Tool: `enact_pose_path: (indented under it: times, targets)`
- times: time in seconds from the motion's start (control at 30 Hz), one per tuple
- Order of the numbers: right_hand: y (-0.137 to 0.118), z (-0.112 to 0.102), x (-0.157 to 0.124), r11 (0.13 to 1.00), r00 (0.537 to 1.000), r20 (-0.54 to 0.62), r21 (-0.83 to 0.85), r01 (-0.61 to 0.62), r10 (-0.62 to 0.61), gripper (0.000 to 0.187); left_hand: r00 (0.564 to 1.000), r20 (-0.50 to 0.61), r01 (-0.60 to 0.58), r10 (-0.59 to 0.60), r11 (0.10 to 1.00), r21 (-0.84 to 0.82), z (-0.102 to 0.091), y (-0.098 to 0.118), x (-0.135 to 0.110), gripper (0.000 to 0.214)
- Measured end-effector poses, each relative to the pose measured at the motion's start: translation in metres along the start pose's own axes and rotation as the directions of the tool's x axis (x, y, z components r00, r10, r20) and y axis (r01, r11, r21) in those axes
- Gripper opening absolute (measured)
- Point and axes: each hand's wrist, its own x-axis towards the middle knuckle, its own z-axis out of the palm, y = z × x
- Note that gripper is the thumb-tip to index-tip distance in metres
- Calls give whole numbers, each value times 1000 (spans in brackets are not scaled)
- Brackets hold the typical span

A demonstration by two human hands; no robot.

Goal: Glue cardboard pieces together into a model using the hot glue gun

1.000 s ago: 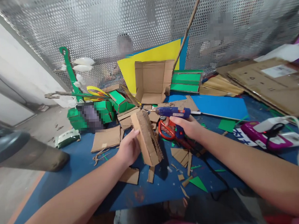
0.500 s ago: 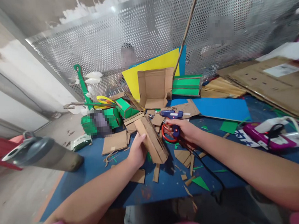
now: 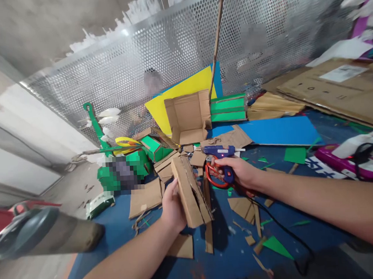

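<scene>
My left hand (image 3: 173,204) is wrapped around a long folded cardboard box piece (image 3: 190,197), holding it tilted above the table. An open slit runs along the piece's right side. In my right hand (image 3: 235,170) is a blue glue gun (image 3: 219,151), its nozzle pointing left and a white glue stick poking out at the back. A red looped handle (image 3: 211,180), which looks like that of scissors, hangs at the fingers of the same hand. The gun's nozzle is above and right of the cardboard piece, apart from it. A black cord (image 3: 274,222) trails from the gun.
Cardboard scraps (image 3: 145,196) and green offcuts (image 3: 278,247) litter the blue table (image 3: 117,251). An open cardboard box (image 3: 189,114) stands behind. A grey tumbler (image 3: 63,231) is at the left edge, a magenta power strip (image 3: 334,159) at the right. A perforated metal panel (image 3: 113,64) closes the back.
My view has shifted, so the table's things sit differently in the picture. The cardboard piece is turned more upright, its slit side showing more. Both hands keep their holds.
</scene>
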Motion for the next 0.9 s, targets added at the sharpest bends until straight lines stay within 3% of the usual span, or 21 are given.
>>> enact_pose_path:
  times: [0.13,0.43,0.6,0.9]
  targets:
    - [-1,1,-5,997,1000,-7,-83,-1,0,29,998,41,37,-37,999,3,0,1,0,62]
    - [-3,6,-19,993,997,1,-87,-79,79,35,979,169,118,-114,993,-10,-1,6,0,57]
    - [-3,2,-20,991,986,103,-28,-132,135,42,983,176,54,-52,998,-10,0,6,0,53]
    - [-4,5,-19,994,992,68,-39,-104,107,40,984,176,3,1,1000,-20,-4,1,3,50]
